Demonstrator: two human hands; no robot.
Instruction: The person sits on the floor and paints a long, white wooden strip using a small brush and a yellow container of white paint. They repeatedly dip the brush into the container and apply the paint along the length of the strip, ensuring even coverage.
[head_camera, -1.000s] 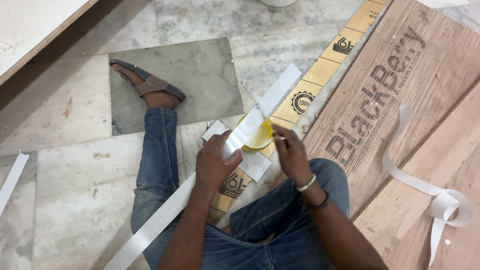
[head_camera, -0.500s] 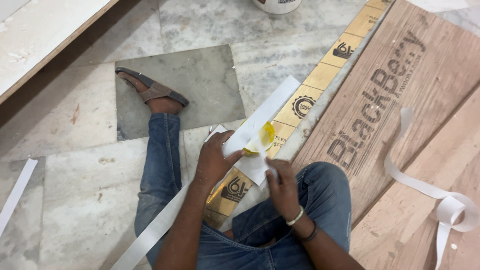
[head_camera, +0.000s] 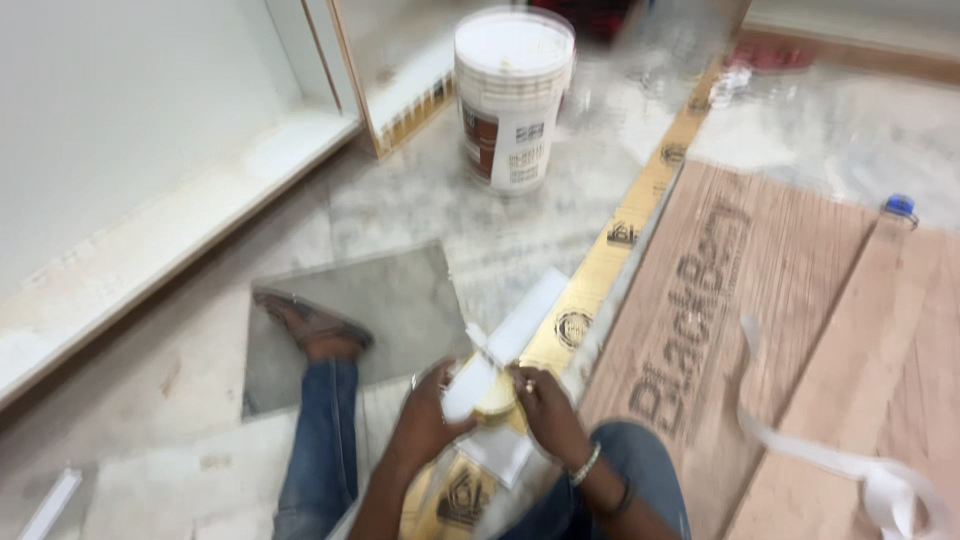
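Observation:
I sit on the floor with my legs in blue jeans. My left hand (head_camera: 428, 425) is closed on a long white strip (head_camera: 520, 335) that runs up and right from my lap. My right hand (head_camera: 548, 412), a bangle at its wrist, pinches a small yellow round object (head_camera: 495, 402) right beside the strip, touching my left hand. A white scrap (head_camera: 497, 455) lies under both hands. The view is blurred, so the finger grip is not sharp.
A white bucket (head_camera: 512, 95) stands ahead. A white cabinet base (head_camera: 150, 250) runs along the left. Brown plywood sheets (head_camera: 760, 330) with a gold-taped edge (head_camera: 620, 235) lie to the right, with a curled white strip (head_camera: 880, 480) on them. My sandalled foot (head_camera: 312, 322) rests on a grey tile (head_camera: 390, 300).
The view has swung upward, bringing the bucket and cabinet in. My hands have drawn together around the yellow object and sit lower in the view.

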